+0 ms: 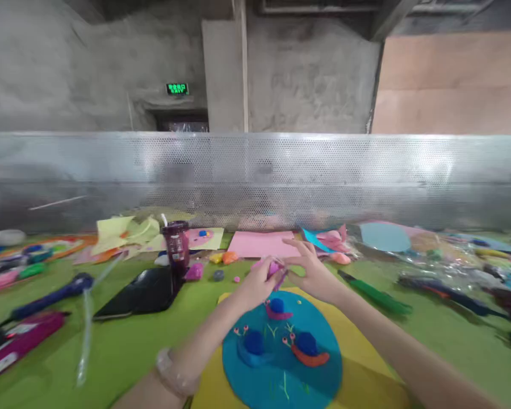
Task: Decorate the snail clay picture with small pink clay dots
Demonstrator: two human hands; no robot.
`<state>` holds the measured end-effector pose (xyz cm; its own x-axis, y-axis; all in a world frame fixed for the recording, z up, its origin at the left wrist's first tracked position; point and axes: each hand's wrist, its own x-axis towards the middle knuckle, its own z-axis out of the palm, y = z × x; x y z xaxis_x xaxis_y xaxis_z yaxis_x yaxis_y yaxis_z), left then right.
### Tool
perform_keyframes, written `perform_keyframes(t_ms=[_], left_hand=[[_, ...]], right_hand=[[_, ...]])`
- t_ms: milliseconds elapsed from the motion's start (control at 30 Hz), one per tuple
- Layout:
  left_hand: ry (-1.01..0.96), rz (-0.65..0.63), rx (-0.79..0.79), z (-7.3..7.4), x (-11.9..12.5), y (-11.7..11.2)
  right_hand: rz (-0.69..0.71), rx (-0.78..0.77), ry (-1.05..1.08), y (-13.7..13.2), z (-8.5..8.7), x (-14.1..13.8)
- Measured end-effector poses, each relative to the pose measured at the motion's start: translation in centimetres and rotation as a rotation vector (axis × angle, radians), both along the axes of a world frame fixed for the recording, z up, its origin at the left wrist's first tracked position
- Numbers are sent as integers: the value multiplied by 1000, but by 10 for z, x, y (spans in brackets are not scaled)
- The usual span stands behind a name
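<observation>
My left hand (pixel 258 283), with a clear bracelet on its wrist, pinches a small lump of purple modelling clay (pixel 274 267). My right hand (pixel 310 271) meets it from the other side, its thumb and fingertips at the clay and the index finger raised. Below both hands lies a blue round sheet (pixel 281 372) on a yellow sheet (pixel 366 372). Clay snails stand out on it: an orange-bodied snail (pixel 309 351), a blue snail (pixel 253 347) and a pink-bodied snail (pixel 277 308), each with a dark blue shell. Thin green grass strokes mark the blue sheet.
A dark lidded cup (pixel 177 247) with a straw stands behind a black tablet-like object (pixel 138 292). Pink paper (pixel 259 243) lies at the back. A green cutter-like tool (pixel 377 295) is on the right, a magenta box (pixel 23 343) on the left. Perforated metal panel (pixel 323 176) behind.
</observation>
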<state>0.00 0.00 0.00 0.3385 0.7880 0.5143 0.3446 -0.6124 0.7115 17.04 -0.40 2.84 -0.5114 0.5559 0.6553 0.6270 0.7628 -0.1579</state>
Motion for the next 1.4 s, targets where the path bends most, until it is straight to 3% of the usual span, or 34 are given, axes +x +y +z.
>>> perform_keyframes(t_ms=[167, 567, 800, 1000, 1400], left_hand=[[-34, 40, -22, 3, -5, 0], [-24, 126, -65, -8, -10, 8], [34, 107, -38, -6, -11, 6], [112, 111, 11, 0, -15, 5], [203, 42, 5, 1, -12, -1]], right_hand=[[-3, -50, 36, 1, 7, 4], [13, -320, 269, 16, -12, -2], [29, -346, 293, 22, -24, -8], [30, -371, 283, 16, -20, -9], [-3, -561, 271, 22, -34, -18]])
